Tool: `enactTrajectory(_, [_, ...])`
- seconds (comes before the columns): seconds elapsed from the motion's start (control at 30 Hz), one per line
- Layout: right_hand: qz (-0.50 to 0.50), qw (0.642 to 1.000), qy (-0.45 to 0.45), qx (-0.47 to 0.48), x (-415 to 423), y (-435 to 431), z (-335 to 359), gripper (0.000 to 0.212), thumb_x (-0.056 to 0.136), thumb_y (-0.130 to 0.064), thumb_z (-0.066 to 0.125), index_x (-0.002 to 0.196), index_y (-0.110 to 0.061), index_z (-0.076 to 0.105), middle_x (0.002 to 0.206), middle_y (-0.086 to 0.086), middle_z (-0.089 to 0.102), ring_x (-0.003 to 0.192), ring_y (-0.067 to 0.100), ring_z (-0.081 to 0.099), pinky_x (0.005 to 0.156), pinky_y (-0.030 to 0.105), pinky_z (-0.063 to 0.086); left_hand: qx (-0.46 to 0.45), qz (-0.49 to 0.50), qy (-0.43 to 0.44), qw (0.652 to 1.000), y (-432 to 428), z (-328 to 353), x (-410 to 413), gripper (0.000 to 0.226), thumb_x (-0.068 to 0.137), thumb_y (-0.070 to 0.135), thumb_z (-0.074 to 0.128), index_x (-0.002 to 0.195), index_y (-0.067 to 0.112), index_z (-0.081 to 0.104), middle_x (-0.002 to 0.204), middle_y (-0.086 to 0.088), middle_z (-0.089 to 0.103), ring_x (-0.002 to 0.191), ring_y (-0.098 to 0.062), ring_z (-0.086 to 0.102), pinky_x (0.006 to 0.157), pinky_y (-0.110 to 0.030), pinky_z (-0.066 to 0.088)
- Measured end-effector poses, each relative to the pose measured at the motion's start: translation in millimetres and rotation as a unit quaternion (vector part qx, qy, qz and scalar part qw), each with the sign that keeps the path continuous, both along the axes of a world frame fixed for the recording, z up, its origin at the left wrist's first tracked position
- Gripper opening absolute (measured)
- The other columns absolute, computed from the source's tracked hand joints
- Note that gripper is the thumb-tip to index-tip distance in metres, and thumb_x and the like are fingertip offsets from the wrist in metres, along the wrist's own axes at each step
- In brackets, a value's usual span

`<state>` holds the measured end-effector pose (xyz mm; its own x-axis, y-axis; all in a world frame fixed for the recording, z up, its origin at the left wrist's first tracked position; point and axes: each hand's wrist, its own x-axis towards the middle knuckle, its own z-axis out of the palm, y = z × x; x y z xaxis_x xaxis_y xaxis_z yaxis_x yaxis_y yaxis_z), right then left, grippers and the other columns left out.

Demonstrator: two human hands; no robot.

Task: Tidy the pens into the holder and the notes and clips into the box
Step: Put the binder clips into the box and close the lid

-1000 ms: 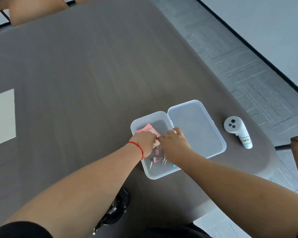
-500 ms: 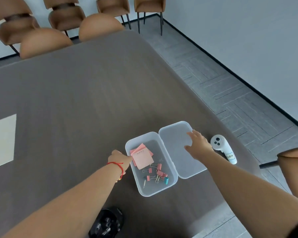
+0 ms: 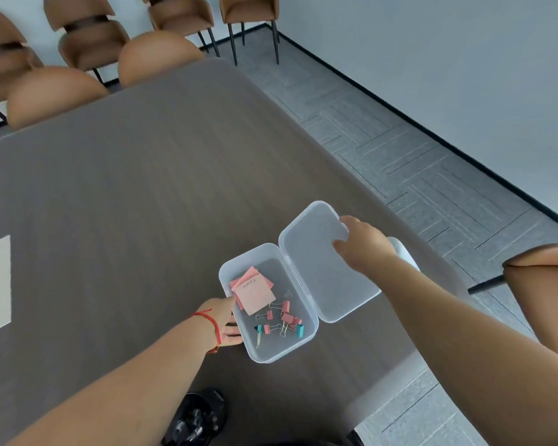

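1. Your right hand [image 3: 364, 244] has left the box [image 3: 298, 344] interior, where it was pressed in beside the other hand a second ago, and now reaches across the open lid [image 3: 319, 275] in the centre-right of the frame. Its fingers are spread and curled at the lid's far edge; whether they have actually gripped that edge, you cannot tell from here.

2. Your left hand [image 3: 224, 320] has also come out of the box. It sits against the box's left wall at lower centre, fingers loosely open, seemingly bracing it and holding nothing.

3. With both hands out, the contents show: the pink notes [image 3: 253, 291] lie in the upper part of the box and the binder clips [image 3: 279, 320] are scattered just below them.

4. That suggests the filling is done, and closing the lid looks like the step in hand.

5. The dark pen holder [image 3: 195, 416] stands at the bottom edge of the frame; its contents are too blurred to read.

6. Compared with half a second ago, your right hand has slid further toward the lid's far rim and now hides most of the white controller [image 3: 403, 252] behind it.
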<state>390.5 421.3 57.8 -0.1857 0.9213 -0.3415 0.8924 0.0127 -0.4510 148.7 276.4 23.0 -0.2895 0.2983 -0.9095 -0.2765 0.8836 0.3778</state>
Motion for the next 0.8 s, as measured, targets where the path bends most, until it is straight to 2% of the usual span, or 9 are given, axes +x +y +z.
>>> enactTrajectory(0.07, [0.037,0.999,0.022,0.03,-8.4,-13.5,21.9,0.054,0.09,-0.026,0.052,0.143,-0.028,0.039,0.133,0.001,0.059,0.117,0.027,0.057,0.08,0.03,0.043,0.0,-0.012,0.0,1.0,-2.1,9.3,2.5,0.031,0.094,0.026,0.056,0.119,0.008,0.052,0.101,-0.017,0.063,0.084,-0.033,0.064,0.07,-0.046,0.056])
enactTrajectory(0.2, [0.117,0.989,0.065,0.057,-44.6,-48.7,48.0,0.048,0.089,-0.028,0.056,0.135,-0.033,0.046,0.134,-0.003,0.056,0.115,0.021,0.058,0.089,0.032,0.047,0.007,-0.018,0.016,1.0,-7.4,8.8,-2.7,0.031,0.094,0.029,0.054,0.117,0.009,0.054,0.12,-0.016,0.062,0.102,-0.032,0.06,0.093,-0.049,0.052])
enactTrajectory(0.3, [0.131,0.986,0.094,0.04,-76.5,-72.8,45.1,0.053,0.085,-0.033,0.061,0.134,-0.035,0.041,0.129,-0.004,0.055,0.101,0.02,0.063,0.078,0.031,0.052,0.019,-0.011,0.003,1.0,-14.4,6.8,-7.3,0.029,0.098,0.031,0.045,0.114,0.008,0.055,0.126,-0.016,0.06,0.106,-0.03,0.058,0.098,-0.049,0.048])
enactTrajectory(0.4, [0.127,0.987,0.099,0.008,-104.2,-95.6,27.0,0.053,0.087,-0.036,0.055,0.135,-0.03,0.034,0.123,-0.004,0.057,0.097,0.023,0.063,0.073,0.031,0.05,0.029,0.0,-0.012,1.0,-20.2,5.2,-11.9,0.026,0.1,0.029,0.04,0.11,0.009,0.054,0.13,-0.015,0.058,0.114,-0.03,0.058,0.1,-0.049,0.048])
enactTrajectory(0.47, [0.145,0.986,0.077,0.006,-121.4,-111.3,9.2,0.045,0.089,-0.035,0.05,0.13,-0.023,0.035,0.11,0.002,0.062,0.091,0.027,0.064,0.07,0.034,0.051,0.036,0.021,-0.032,0.999,-23.7,0.7,-16.8,0.029,0.101,0.027,0.038,0.117,0.008,0.053,0.135,-0.014,0.056,0.116,-0.029,0.056,0.1,-0.049,0.047])
enactTrajectory(0.53, [0.176,0.984,0.037,0.01,-134.8,-125.1,-10.0,0.036,0.091,-0.031,0.048,0.123,-0.017,0.038,0.102,0.005,0.063,0.085,0.03,0.064,0.062,0.033,0.044,0.041,0.052,-0.056,0.996,-27.2,-0.5,-17.4,0.032,0.102,0.025,0.036,0.122,0.006,0.052,0.138,-0.013,0.054,0.115,-0.029,0.055,0.099,-0.049,0.045])
enactTrajectory(0.6, [0.22,0.975,-0.009,0.021,-145.8,-136.3,-29.3,0.029,0.093,-0.025,0.046,0.118,-0.014,0.038,0.101,0.007,0.062,0.081,0.031,0.064,0.055,0.032,0.038,0.049,0.081,-0.077,0.993,-32.8,-5.1,-19.1,0.028,0.101,0.021,0.04,0.117,0.003,0.054,0.134,-0.014,0.057,0.11,-0.03,0.057,0.097,-0.048,0.046])
enactTrajectory(0.67, [0.256,0.965,-0.058,0.02,-150.9,-142.9,-42.1,0.027,0.093,-0.016,0.044,0.118,-0.012,0.037,0.102,0.009,0.062,0.077,0.031,0.064,0.047,0.029,0.033,0.055,0.104,-0.099,0.988,-38.2,-7.9,-19.2,0.029,0.098,0.017,0.047,0.12,0.0,0.056,0.129,-0.014,0.061,0.107,-0.031,0.059,0.092,-0.047,0.048])
enactTrajectory(0.8, [0.299,0.948,-0.104,0.033,-151.7,-148.4,-52.7,0.039,0.089,-0.007,0.046,0.125,-0.011,0.034,0.106,0.01,0.06,0.085,0.033,0.068,0.055,0.033,0.038,0.057,0.077,-0.107,0.99,-47.3,-13.5,-18.8,0.025,0.098,0.018,0.046,0.113,0.006,0.061,0.114,-0.009,0.068,0.101,-0.026,0.064,0.095,-0.048,0.048])
